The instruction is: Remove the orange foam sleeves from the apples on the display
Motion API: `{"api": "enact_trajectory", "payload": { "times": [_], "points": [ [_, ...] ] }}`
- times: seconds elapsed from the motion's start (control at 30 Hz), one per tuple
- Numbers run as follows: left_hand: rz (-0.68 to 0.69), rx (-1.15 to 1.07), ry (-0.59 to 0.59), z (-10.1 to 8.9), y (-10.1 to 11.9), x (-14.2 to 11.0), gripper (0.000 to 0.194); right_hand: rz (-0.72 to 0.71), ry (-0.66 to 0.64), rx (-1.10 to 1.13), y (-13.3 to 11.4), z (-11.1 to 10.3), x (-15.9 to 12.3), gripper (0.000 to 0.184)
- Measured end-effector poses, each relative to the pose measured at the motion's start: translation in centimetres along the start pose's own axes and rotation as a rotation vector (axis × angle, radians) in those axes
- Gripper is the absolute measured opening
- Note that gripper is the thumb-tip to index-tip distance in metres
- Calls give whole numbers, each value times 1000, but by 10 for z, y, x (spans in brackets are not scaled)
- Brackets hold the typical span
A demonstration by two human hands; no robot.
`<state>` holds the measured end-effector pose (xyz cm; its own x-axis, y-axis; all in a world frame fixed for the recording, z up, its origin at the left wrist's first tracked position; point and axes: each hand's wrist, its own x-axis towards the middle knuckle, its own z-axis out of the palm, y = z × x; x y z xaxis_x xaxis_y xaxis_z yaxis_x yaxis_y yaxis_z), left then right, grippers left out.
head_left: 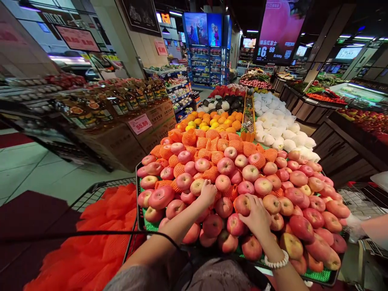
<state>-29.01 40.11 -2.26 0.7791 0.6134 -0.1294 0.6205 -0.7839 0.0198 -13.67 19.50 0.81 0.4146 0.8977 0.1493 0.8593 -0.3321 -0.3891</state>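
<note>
My right hand [257, 216] is curled around the right side of one pink apple [241, 205], which sits near the front of the heap. My left hand [208, 193] has its fingers bunched against a yellower apple [197, 187]; whether they pinch it or only rest there, I cannot tell.

For the heap as a whole, I judge it wise to press lightly, since the round fruit could roll towards the front edge. For a single apple, I'd cup it with my whole palm and steady its neighbours with the other hand, as fingertips may bruise the skin. The orange foam sleeves [189, 138] lie loose among the fruit, so I'd keep my fingers from snagging them.

Counting from largest down: one black-rimmed display tray [138, 200] bears the apples; one hanging price screen [274, 30] stands beyond; one heap of red netting [103, 238] lies to my left; one other person's forearm [376, 228] reaches in at the right. The loose apples are dozens, too overlapped to number, and the sleeves likewise. Smallest, one pale beaded bracelet [276, 260] circles my right wrist.
</note>
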Motion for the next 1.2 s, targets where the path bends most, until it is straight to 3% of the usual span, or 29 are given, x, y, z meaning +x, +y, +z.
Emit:
{"api": "enact_trajectory", "payload": {
  "times": [0.13, 0.4, 0.63, 0.73, 0.87, 0.97, 1.1, 1.2],
  "points": [
    [55, 134, -87, 5, -3, 5, 46, -54, -153, -55, -14, 6, 6, 71],
    [177, 174, 24, -4, -18, -26, 70, -34, -167, 35, -10, 5, 9, 72],
    [338, -174, 97, -10, -38, -31, 94, -2, -68, 168, -2, 17, 11, 73],
    [365, -435, 136, -11, -47, -33, 93, -5, -66, 190, 0, 21, 15, 75],
    [378, -926, 260, -6, -52, -38, 84, 16, -73, 172, 0, 21, 17, 79],
    [286, -1174, 414, -3, -47, -41, 88, 6, -107, 132, -2, 21, 16, 78],
    [73, -1248, 605, -7, -29, -52, 87, 8, -95, 149, -3, 19, 18, 85],
    [53, -1162, 748, -10, -10, -64, 86, 9, -25, 296, -5, 17, 13, 88]
  ]
}}
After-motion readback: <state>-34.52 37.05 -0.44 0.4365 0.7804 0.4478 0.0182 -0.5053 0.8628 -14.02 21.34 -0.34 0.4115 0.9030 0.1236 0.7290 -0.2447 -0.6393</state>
